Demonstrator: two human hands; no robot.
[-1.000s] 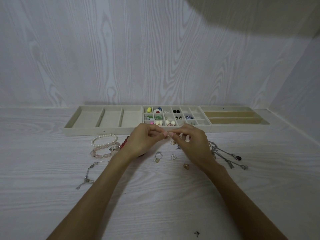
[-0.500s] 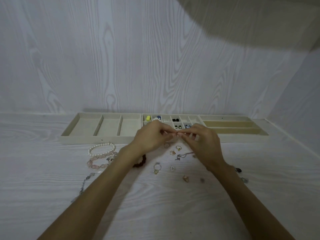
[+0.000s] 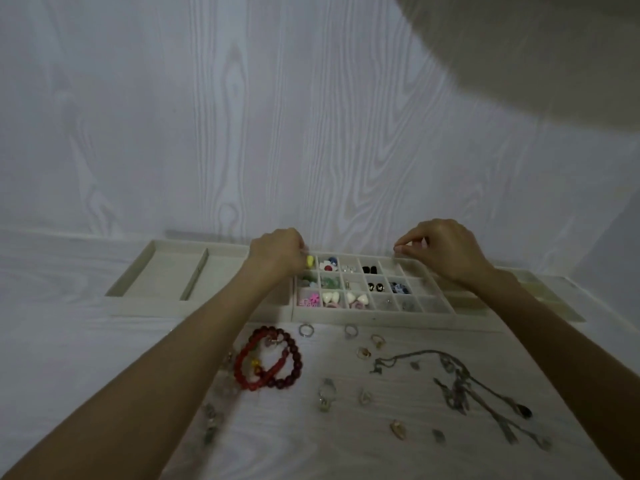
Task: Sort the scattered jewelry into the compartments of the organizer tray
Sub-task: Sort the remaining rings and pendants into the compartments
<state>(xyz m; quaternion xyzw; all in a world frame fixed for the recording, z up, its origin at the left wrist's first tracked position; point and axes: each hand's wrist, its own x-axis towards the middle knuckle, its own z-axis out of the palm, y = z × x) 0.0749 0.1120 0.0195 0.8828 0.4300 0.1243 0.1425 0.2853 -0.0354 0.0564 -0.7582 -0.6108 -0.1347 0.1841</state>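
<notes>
Hovering over organizer tray (image 3: pixel 374 315), left hand (image 3: pixel 277 256) fingers curled, right hand (image 3: pixel 441 249) pinching, contents unclear

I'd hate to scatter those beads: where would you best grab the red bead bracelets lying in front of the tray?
Probably from above, pinching the outer right arc of the red bead bracelets, where the beads lie bare on the table. They lie flat and overlapped, so a lifted strand may drag the other. The left forearm crowds their left side.

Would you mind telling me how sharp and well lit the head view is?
Head view: dim, bluish light; motion blur softens the rings and chains on the table; a broad shadow darkens the upper right wall; wide-angle distortion bows the organizer tray.
</notes>
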